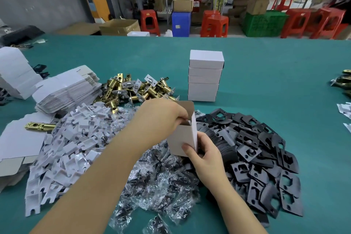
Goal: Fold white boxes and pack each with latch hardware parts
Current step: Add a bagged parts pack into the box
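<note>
An open white box (178, 139) stands upright above the parts piles, its top flap (187, 107) raised. My right hand (204, 155) grips the box's lower right corner, thumb on the front face. My left hand (161, 118) is at the box's open top, its fingers curled at the rim and pinching something small I cannot make out. Brass latch bolts (136, 89) lie heaped behind. Black strike plates (256, 157) spread to the right, bagged screws (157, 180) in front, white cardboard inserts (64, 150) to the left.
Several closed white boxes (205, 76) are stacked behind on the green table (266, 74). Flat unfolded box blanks (66, 89) lie at the left, one blank (20, 138) bearing a single brass latch (39, 126). Stools and crates stand beyond the table's far edge.
</note>
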### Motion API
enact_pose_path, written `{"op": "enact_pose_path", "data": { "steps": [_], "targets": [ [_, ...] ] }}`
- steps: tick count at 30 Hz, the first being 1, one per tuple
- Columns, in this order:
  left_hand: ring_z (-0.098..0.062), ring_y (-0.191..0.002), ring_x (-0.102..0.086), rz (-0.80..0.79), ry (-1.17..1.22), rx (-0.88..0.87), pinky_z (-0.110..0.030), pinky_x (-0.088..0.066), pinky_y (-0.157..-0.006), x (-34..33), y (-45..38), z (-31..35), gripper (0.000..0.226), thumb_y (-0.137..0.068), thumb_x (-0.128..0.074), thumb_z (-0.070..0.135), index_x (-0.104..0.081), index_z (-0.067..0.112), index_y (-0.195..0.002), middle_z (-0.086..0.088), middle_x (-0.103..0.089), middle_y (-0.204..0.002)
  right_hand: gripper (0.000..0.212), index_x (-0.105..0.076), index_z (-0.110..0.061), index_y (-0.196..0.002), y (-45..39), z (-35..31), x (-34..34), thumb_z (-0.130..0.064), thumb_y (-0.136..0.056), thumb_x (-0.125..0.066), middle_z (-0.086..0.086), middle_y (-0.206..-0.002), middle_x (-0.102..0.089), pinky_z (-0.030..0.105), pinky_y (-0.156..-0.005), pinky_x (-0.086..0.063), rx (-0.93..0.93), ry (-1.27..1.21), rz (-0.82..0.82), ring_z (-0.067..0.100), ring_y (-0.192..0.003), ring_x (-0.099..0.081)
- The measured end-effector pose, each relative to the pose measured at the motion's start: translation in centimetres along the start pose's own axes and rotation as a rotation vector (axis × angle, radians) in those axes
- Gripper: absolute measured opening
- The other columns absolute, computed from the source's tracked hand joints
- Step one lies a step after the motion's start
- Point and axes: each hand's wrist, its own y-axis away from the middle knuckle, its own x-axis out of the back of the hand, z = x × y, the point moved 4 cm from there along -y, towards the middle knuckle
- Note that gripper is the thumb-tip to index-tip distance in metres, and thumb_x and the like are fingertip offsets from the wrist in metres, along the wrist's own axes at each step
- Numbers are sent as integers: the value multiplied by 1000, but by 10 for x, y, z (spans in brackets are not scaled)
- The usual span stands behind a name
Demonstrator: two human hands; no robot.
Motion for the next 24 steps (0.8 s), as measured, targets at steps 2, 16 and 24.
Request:
{"op": "enact_pose_path", "data": {
  "steps": [2,16,24],
  "targets": [
    [-14,-93,-58,-44,27,11,-29,-49,-76,0,-2,-1,27,-103,-52,33,-73,46,-114,11,-74,-103,28,-63,-33,-120,0,0,0,-33,-94,-73,-16,-103,-72,16,-71,-52,-3,3,0,7,-95,-68],
    [-16,-93,-62,72,74,100,-34,-52,-78,6,-6,-9,13,-99,-59,35,-71,31,-103,10,-71,-97,31,-62,-32,-123,-1,-2,-1,-29,-94,-74,-20,-110,-72,16,-79,-54,-5,-64,-10,4,-103,-69],
    [-20,-87,-65,313,312,-100,-41,-53,-79,24,0,41,15,-101,-60,25,-72,20,-107,5,-72,-96,14,-66,-24,-104,0,-4,-6,-27,-93,-74,-11,-83,-71,19,-68,-52,-35,-41,-35,4,-75,-64]
  ]
}}
